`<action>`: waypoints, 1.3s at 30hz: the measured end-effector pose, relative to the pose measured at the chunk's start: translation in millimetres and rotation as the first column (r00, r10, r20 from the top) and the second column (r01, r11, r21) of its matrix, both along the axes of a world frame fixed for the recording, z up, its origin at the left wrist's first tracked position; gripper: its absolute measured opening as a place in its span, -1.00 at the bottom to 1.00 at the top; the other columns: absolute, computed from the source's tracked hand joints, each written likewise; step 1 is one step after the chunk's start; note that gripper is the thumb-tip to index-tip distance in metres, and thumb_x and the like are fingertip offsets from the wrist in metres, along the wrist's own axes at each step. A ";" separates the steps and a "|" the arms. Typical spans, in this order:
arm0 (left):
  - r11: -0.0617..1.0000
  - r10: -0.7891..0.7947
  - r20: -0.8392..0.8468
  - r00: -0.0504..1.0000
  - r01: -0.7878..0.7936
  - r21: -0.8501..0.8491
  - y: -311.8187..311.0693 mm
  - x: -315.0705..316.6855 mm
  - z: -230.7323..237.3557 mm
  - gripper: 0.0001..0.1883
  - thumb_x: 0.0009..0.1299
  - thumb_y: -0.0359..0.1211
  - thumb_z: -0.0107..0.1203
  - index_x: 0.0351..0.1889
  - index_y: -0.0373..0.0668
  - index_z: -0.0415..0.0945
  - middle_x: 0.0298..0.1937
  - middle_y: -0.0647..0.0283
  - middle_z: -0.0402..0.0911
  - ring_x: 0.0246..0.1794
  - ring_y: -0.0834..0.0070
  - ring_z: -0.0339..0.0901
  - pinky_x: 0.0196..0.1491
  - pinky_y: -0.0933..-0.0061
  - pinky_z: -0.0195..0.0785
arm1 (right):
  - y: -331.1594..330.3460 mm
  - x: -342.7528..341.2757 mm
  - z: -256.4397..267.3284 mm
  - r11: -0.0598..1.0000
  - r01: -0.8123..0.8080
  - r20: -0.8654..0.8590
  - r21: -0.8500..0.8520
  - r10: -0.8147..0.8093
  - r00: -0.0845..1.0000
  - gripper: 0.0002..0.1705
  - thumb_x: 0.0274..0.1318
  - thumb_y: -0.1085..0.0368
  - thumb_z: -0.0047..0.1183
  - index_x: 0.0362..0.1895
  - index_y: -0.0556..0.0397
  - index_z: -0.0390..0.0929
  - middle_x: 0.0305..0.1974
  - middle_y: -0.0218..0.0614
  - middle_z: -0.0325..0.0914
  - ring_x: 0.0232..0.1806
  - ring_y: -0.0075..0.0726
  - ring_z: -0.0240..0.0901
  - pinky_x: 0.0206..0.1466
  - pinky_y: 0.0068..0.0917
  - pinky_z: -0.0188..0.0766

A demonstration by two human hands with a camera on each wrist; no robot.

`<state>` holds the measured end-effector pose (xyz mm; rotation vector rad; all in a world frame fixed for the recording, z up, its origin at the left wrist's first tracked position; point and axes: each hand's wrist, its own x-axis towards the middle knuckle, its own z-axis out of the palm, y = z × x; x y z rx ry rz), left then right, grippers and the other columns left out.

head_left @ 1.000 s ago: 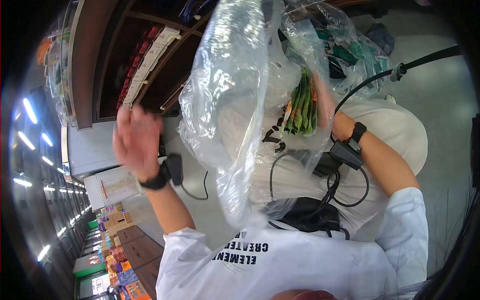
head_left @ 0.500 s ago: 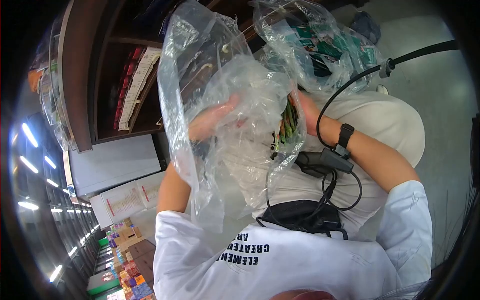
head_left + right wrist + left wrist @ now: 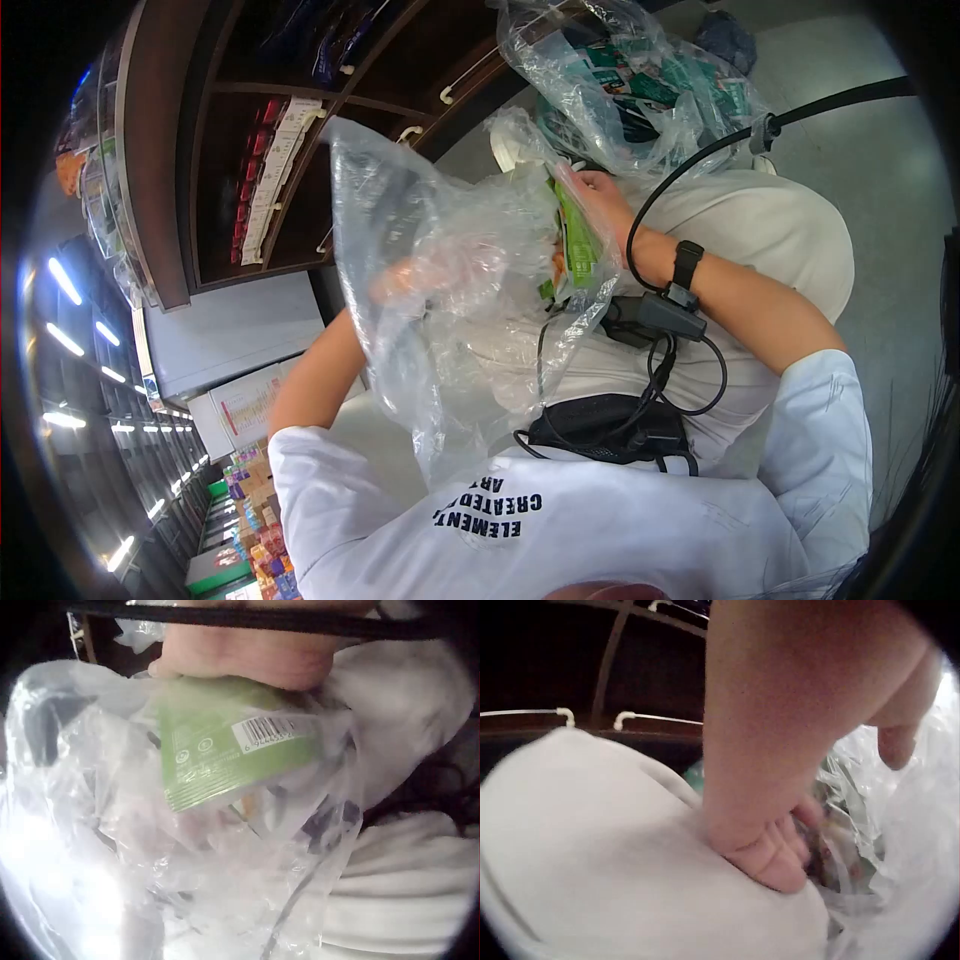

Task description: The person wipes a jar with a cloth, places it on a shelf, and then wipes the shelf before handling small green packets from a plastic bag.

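The right hand grips a flat, green printed packet at the crumpled clear plastic bag, its long axis running lengthwise toward the torso. The left hand lies behind the bag's film, its grip unclear. Beyond, a second clear bag contains dark-green packages.

The crumpled clear bag touches a green packet showing 1 barcode.
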<state>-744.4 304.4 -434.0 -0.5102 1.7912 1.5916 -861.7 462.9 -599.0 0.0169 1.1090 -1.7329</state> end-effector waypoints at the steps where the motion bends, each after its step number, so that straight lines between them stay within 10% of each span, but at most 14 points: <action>1: 1.000 0.023 -0.006 1.000 -0.023 0.017 5.6 -2.7 -7.9 -0.41 0.46 -0.03 -0.06 0.29 -0.26 0.25 0.15 0.10 0.45 0.08 0.38 0.43 0.13 0.43 0.29 | 2.2 -0.1 -1.1 1.000 -0.017 0.020 0.021 0.016 1.000 -0.07 0.01 -0.23 0.19 0.19 0.23 0.15 -0.07 -0.06 0.42 -0.10 -0.30 0.43 -0.04 -0.42 0.41; 8: 0.978 0.194 -0.044 0.980 -0.189 0.093 34.0 -14.2 -46.8 -0.42 0.46 -0.05 -0.07 0.29 -0.26 0.25 0.17 0.10 0.43 0.11 0.38 0.40 0.15 0.43 0.27 | -5.6 10.7 -27.5 0.983 0.178 -0.497 -0.047 -0.177 0.850 -0.19 -0.01 -0.11 0.24 0.12 0.19 0.22 -0.09 0.01 0.42 -0.11 -0.18 0.43 -0.04 -0.35 0.39; 11: 0.965 0.247 -0.059 0.967 -0.240 0.105 36.6 -17.2 -55.2 -0.43 0.46 -0.06 -0.07 0.29 -0.26 0.25 0.17 0.10 0.43 0.12 0.38 0.39 0.16 0.42 0.26 | 2.5 6.3 -4.6 0.940 0.315 -0.781 -0.132 -0.294 0.550 -0.31 0.03 -0.04 0.21 0.05 0.20 0.27 -0.08 0.05 0.42 -0.06 -0.06 0.40 0.04 -0.28 0.34; 13: 0.958 0.270 -0.066 0.961 -0.261 0.116 38.2 -18.7 -57.3 -0.43 0.46 -0.07 -0.07 0.29 -0.26 0.25 0.18 0.10 0.42 0.13 0.38 0.39 0.17 0.42 0.25 | 0.5 5.6 4.4 0.953 0.288 -0.849 -0.093 -0.227 0.477 -0.51 0.21 0.15 0.06 0.11 0.12 0.26 -0.14 -0.29 0.41 -0.07 -0.47 0.33 0.08 -0.50 0.26; 17: 0.944 0.318 -0.091 0.944 -0.307 0.117 33.5 -17.7 -56.8 -0.44 0.47 -0.08 -0.08 0.29 -0.26 0.25 0.19 0.10 0.41 0.15 0.39 0.37 0.18 0.42 0.24 | -5.2 1.7 8.9 0.967 0.174 -0.611 -0.185 -0.252 0.751 -0.57 0.26 0.21 -0.01 0.14 0.11 0.28 -0.09 -0.31 0.41 -0.07 -0.48 0.33 0.06 -0.50 0.29; 19: 0.935 0.346 -0.106 0.932 -0.333 0.125 25.1 -14.3 -49.0 -0.44 0.47 -0.08 -0.08 0.29 -0.26 0.25 0.19 0.10 0.41 0.15 0.39 0.36 0.18 0.42 0.23 | -4.0 -4.2 24.1 0.949 0.086 -0.466 -0.302 -0.226 0.856 -0.58 0.23 0.22 -0.01 0.08 0.21 0.32 -0.02 -0.06 0.44 0.01 -0.18 0.38 0.07 -0.33 0.31; 24: 0.923 0.382 -0.161 0.910 -0.366 0.118 11.8 -5.6 -32.9 -0.45 0.47 -0.10 -0.08 0.29 -0.26 0.25 0.21 0.10 0.40 0.17 0.39 0.35 0.20 0.41 0.22 | 11.3 -22.3 51.2 0.990 -0.058 -0.567 -0.130 -0.026 0.823 -0.34 0.08 0.11 0.18 0.19 0.20 0.31 0.07 -0.09 0.44 0.12 -0.28 0.36 0.17 -0.42 0.28; 26: 0.921 0.388 -0.185 0.903 -0.372 0.116 13.0 -6.7 -32.0 -0.46 0.47 -0.10 -0.08 0.29 -0.26 0.25 0.21 0.09 0.40 0.18 0.39 0.34 0.20 0.41 0.21 | 10.7 -38.7 44.0 0.838 -0.473 -0.298 -0.273 0.394 0.870 -0.24 -0.03 0.11 0.28 0.22 0.20 0.31 0.09 -0.12 0.44 0.13 -0.30 0.37 0.19 -0.43 0.29; 33: 0.925 0.378 -0.298 0.876 -0.373 0.076 12.6 -29.6 -38.8 -0.47 0.47 -0.12 -0.09 0.29 -0.26 0.25 0.23 0.09 0.38 0.21 0.40 0.31 0.22 0.41 0.19 | 11.6 -39.0 46.2 0.880 -0.399 -0.357 -0.258 0.296 0.886 -0.37 -0.01 0.20 0.23 0.14 0.18 0.37 -0.03 -0.25 0.53 -0.06 -0.37 0.48 0.04 -0.42 0.41; 36: 0.905 0.424 -0.349 0.836 -0.407 0.124 13.8 -34.9 -40.0 -0.48 0.48 -0.13 -0.09 0.29 -0.26 0.26 0.24 0.09 0.37 0.22 0.40 0.30 0.23 0.40 0.18 | 5.5 -43.0 49.1 0.928 -0.341 -0.663 -0.148 0.163 0.731 -0.44 -0.01 0.30 0.13 0.13 0.13 0.35 -0.10 -0.19 0.57 -0.14 -0.25 0.54 -0.05 -0.37 0.45; 38: 0.865 0.502 -0.381 0.776 -0.449 0.225 23.4 -33.2 -40.0 -0.48 0.48 -0.14 -0.09 0.29 -0.26 0.26 0.24 0.09 0.37 0.23 0.40 0.30 0.24 0.40 0.17 | 3.1 -39.9 49.1 0.991 -0.114 -0.928 0.072 0.108 0.356 -0.39 0.05 0.29 0.07 0.22 0.08 0.26 -0.09 -0.13 0.55 -0.13 -0.13 0.53 -0.04 -0.36 0.43; 39: 0.826 0.562 -0.386 0.731 -0.472 0.308 34.2 -31.1 -38.8 -0.48 0.48 -0.14 -0.09 0.29 -0.26 0.26 0.24 0.09 0.37 0.23 0.40 0.29 0.24 0.40 0.17 | 3.5 -36.0 52.8 0.991 -0.119 -0.929 0.066 0.104 0.354 -0.39 0.05 0.29 0.07 0.22 0.08 0.26 -0.09 -0.13 0.55 -0.13 -0.13 0.53 -0.04 -0.36 0.43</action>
